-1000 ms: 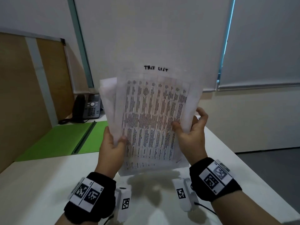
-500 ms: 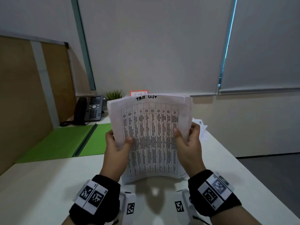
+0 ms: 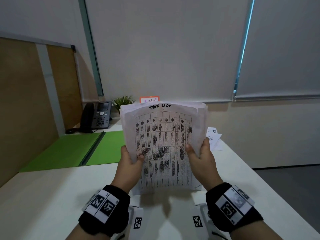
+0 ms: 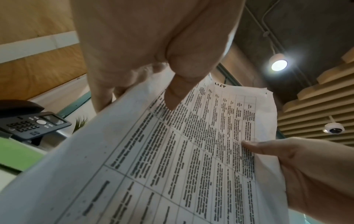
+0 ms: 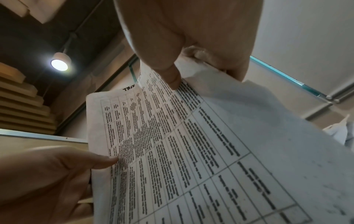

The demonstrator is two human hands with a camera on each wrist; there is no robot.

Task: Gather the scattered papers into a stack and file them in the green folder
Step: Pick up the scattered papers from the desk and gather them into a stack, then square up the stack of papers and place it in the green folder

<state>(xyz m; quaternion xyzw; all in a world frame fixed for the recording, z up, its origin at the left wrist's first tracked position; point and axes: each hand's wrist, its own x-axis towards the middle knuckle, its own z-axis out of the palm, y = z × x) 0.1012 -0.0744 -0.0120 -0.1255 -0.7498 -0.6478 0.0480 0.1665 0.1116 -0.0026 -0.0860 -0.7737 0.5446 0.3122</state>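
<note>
A stack of printed papers (image 3: 164, 144), its top sheet headed "TASK LIST", stands upright with its bottom edge on the white table (image 3: 52, 196). My left hand (image 3: 129, 158) grips its left edge, thumb on the front (image 4: 172, 97). My right hand (image 3: 199, 156) grips the right edge the same way, thumb on the print (image 5: 172, 78). The green folder (image 3: 69, 151) lies open flat at the back left. More loose papers (image 3: 213, 137) lie on the table behind my right hand.
A dark desk phone (image 3: 97, 116) sits behind the folder, beside a small plant (image 3: 123, 101) and an orange-framed card (image 3: 149, 99). A wooden partition (image 3: 26, 101) walls the left side. The table's right edge drops to grey floor (image 3: 294, 184).
The stack came down from in front of the blinds until its bottom edge met the table. The sheets have drawn closer into line. Both hands kept their hold on the sides.
</note>
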